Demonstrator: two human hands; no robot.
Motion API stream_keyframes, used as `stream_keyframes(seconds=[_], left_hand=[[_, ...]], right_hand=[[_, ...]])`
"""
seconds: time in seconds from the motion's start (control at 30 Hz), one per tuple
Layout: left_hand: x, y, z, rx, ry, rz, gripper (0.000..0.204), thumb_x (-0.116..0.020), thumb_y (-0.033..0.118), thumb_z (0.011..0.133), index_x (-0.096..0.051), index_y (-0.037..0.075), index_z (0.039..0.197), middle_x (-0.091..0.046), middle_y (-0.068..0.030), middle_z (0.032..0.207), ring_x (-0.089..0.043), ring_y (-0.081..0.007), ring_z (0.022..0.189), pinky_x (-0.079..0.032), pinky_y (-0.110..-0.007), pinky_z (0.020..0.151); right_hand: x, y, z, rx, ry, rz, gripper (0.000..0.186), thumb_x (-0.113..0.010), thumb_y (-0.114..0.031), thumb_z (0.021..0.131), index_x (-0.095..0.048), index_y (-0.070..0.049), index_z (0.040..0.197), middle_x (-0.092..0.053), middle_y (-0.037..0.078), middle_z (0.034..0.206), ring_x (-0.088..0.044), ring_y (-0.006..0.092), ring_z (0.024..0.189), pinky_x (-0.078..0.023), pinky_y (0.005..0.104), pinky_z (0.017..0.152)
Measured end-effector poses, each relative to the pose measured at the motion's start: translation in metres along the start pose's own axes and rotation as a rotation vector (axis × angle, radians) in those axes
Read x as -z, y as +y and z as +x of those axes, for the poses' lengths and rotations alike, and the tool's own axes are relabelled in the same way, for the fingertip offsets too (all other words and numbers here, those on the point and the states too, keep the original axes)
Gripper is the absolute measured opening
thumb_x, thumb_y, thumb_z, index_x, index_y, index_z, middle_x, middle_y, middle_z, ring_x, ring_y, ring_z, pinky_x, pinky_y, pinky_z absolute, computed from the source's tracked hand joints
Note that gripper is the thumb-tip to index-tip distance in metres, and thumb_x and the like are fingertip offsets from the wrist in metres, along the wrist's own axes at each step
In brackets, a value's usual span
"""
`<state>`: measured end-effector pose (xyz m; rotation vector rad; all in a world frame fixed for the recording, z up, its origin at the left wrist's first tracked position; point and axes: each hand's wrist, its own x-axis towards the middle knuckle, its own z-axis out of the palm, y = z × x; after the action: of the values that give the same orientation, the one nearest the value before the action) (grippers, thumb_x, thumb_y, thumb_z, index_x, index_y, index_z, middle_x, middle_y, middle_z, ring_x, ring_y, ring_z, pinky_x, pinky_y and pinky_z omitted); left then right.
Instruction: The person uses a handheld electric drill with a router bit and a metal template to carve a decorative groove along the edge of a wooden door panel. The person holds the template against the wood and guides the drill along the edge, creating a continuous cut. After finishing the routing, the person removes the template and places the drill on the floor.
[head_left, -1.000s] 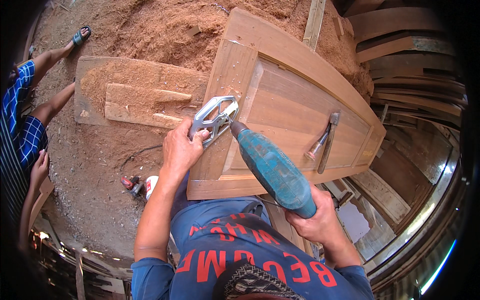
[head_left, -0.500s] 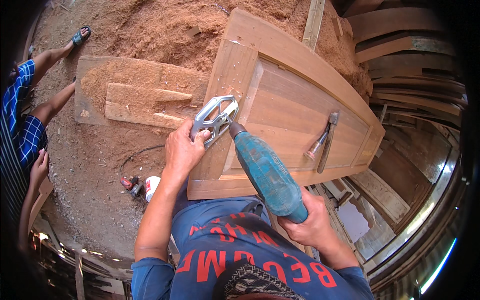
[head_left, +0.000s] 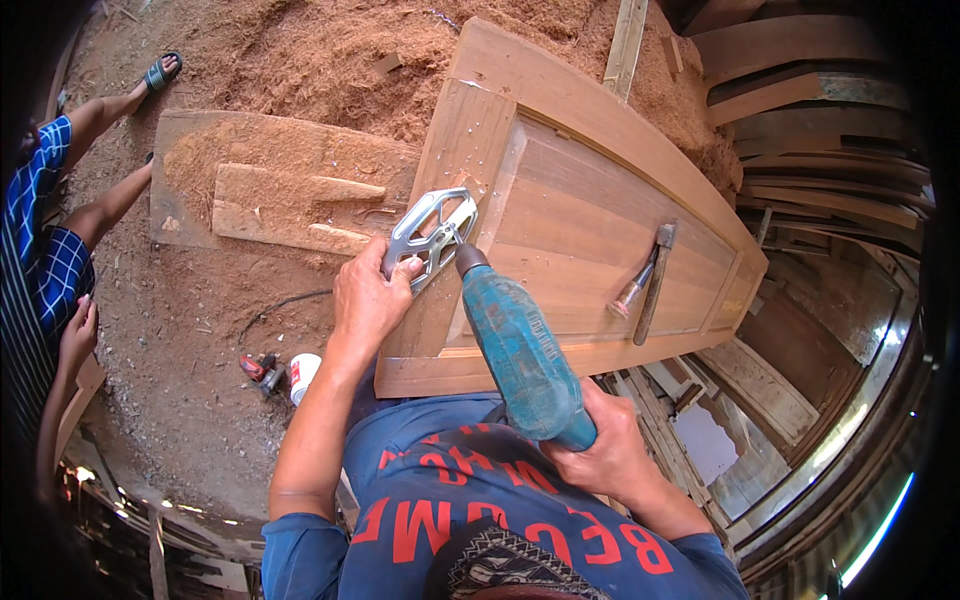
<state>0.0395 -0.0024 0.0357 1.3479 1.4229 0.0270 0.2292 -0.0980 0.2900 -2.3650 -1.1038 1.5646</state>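
My left hand holds the lower left rim of a silver metal plate with cut-outs, the thumb on its face. The plate rests over the left edge of a panelled wooden door lying flat before me. In my right hand is a blue power drill, fingers wrapped round its grip. Its chuck points away from me at the plate, and the thin bit meets the plate near its middle. Whether the bit has entered the wood is hidden.
On the door lie a hammer and a chisel. A sawdust-covered board lies on the left, with a red tool and a white container below. Another person is at far left; stacked planks stand right.
The rear of the drill and my right hand have swung slightly left and toward the door. My left hand and the plate have stayed almost still.
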Motion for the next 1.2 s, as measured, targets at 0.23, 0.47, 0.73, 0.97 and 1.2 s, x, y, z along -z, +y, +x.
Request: stream_keyframes(seconds=[0.23, 0.47, 0.73, 0.97, 1.2], left_hand=[[-0.002, -0.004, 0.000, -0.023, 0.012, -0.001, 0.028, -0.082, 0.025, 0.089, -0.073, 0.002, 0.101, -0.071, -0.0192, 0.074, -0.069, -0.0318, 0.064, -0.051, -0.044, 0.064], [-0.002, -0.004, 0.000, -0.019, 0.005, -0.016, 0.028, -0.081, 0.025, 0.089, -0.073, 0.001, 0.100, -0.070, -0.0192, 0.072, -0.068, -0.0314, 0.063, -0.051, -0.044, 0.062], [-0.002, -0.005, 0.000, -0.019, 0.002, -0.024, 0.028, -0.080, 0.026, 0.090, -0.074, 0.002, 0.101, -0.072, -0.0196, 0.075, -0.070, -0.0307, 0.066, -0.052, -0.044, 0.065], [0.000, -0.002, -0.001, -0.017, -0.003, -0.008, 0.028, -0.080, 0.026, 0.090, -0.075, 0.002, 0.103, -0.074, -0.0198, 0.078, -0.071, -0.0316, 0.068, -0.053, -0.044, 0.067], [0.000, -0.004, 0.000, -0.011, 0.004, -0.021, 0.028, -0.080, 0.026, 0.090, -0.075, 0.002, 0.103, -0.073, -0.0204, 0.078, -0.071, -0.0317, 0.069, -0.053, -0.044, 0.066]], right_hand=[[-0.008, 0.004, -0.004, 0.058, 0.014, -0.052, 0.041, -0.083, -0.010, 0.078, -0.069, 0.000, 0.114, -0.072, 0.020, 0.092, -0.073, 0.0409, 0.084, -0.059, 0.0442, 0.074], [-0.018, 0.005, -0.005, 0.080, 0.010, -0.110, 0.039, -0.083, -0.013, 0.078, -0.067, -0.001, 0.111, -0.072, 0.021, 0.090, -0.072, 0.0431, 0.082, -0.058, 0.0479, 0.072], [-0.023, 0.000, -0.005, 0.138, 0.015, -0.183, 0.040, -0.086, -0.019, 0.078, -0.066, -0.002, 0.109, -0.071, 0.019, 0.085, -0.072, 0.0408, 0.079, -0.057, 0.0481, 0.069], [-0.031, 0.011, -0.009, 0.176, 0.019, -0.287, 0.043, -0.089, -0.020, 0.076, -0.067, -0.003, 0.109, -0.069, 0.017, 0.083, -0.070, 0.0381, 0.076, -0.055, 0.0477, 0.070], [-0.018, 0.008, -0.011, 0.130, 0.098, -0.203, 0.043, -0.087, -0.019, 0.077, -0.070, -0.003, 0.113, -0.074, 0.017, 0.091, -0.074, 0.0381, 0.082, -0.058, 0.0459, 0.073]])
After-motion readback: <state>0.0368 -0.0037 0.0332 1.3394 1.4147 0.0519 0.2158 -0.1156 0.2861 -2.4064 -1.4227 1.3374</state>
